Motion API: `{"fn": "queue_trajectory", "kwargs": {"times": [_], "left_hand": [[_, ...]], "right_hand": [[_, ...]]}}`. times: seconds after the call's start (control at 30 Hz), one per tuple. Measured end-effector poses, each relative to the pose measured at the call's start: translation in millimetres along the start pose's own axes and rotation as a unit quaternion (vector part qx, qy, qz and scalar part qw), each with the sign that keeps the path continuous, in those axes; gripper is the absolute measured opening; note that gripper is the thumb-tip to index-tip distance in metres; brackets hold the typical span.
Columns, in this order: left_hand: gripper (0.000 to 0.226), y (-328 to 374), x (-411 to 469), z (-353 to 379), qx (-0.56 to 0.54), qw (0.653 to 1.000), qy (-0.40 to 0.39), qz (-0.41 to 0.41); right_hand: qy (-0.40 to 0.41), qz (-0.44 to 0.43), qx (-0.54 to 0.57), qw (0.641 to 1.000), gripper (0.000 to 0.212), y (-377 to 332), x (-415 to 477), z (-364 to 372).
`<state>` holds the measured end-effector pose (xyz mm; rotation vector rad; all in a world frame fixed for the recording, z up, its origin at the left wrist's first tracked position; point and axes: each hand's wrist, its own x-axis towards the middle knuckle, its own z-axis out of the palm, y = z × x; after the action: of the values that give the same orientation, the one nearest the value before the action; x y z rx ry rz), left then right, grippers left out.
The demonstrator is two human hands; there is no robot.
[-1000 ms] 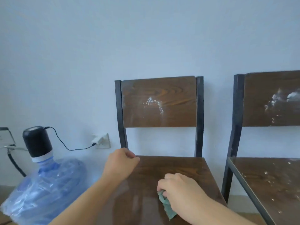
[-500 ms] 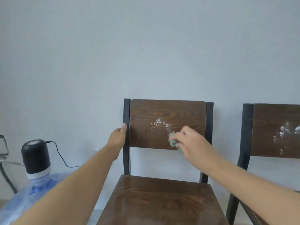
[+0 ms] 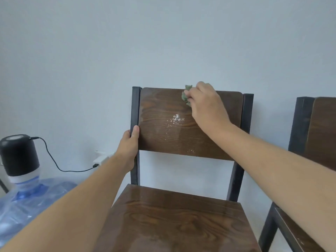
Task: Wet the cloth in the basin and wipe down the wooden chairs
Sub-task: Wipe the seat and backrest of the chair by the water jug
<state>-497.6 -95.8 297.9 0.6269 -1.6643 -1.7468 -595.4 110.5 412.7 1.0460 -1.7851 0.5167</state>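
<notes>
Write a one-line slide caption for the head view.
With the left hand gripping the dark frame post, the right hand presses a green cloth to the top of the chair's wooden backrest.

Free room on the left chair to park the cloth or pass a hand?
The seat is bare wood, front edge to posts. Gap under the backrest, between left post and right post, passes a hand. Crowded: backrest, with left hand gripping the left post, right hand holding the cloth at its top edge, white specks mid-panel.
</notes>
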Motion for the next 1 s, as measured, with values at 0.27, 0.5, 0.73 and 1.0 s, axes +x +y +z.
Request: {"fn": "queue_trajectory", "kwargs": {"times": [0.27,0.5,0.73,1.0], "left_hand": [[0.059,2.0,1.4,2.5,0.001,0.999,-0.039,-0.005],[0.053,-8.9,9.9,-4.2,0.001,1.0,-0.026,-0.006],[0.046,-4.9,7.6,-5.6,-0.018,0.999,-0.047,-0.003],[0.034,1.2,-7.8,-11.5,-0.052,0.995,-0.086,-0.028]], "right_hand": [[-0.053,-0.142,-0.024,0.988,0.025,-7.9,-47.5,11.9],[-0.106,-0.277,-0.034,0.954,0.034,-34.7,-100.9,22.6],[0.054,-0.01,0.017,0.998,0.013,-40.0,-7.8,38.7],[-0.069,-0.201,-0.016,0.977,0.027,-69.8,-18.1,53.5]]}}
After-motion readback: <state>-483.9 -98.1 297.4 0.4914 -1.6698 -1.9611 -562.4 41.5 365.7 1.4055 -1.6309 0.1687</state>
